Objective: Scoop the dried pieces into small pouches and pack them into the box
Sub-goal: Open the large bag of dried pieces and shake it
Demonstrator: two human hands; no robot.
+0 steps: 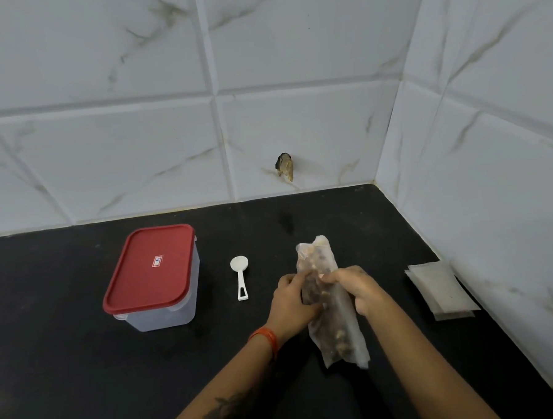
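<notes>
On the black counter (68, 364) the lidded box (150, 280) stands far left, the bag (333, 305) of dried pieces lies at centre, its long axis running from near the person away toward the wall; both hands pinch it at mid-length, left hand (291, 300) and right hand (353, 288) on either side. The pouches (439, 290) lie stacked nearer the right hand, the scoop (240, 278) just left of the left hand, bowl pointing away

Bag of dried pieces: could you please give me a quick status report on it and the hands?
Left hand and right hand both grip the bag. Scoop untouched, box lidded. Pouches stacked right. Nothing in the way.
</notes>
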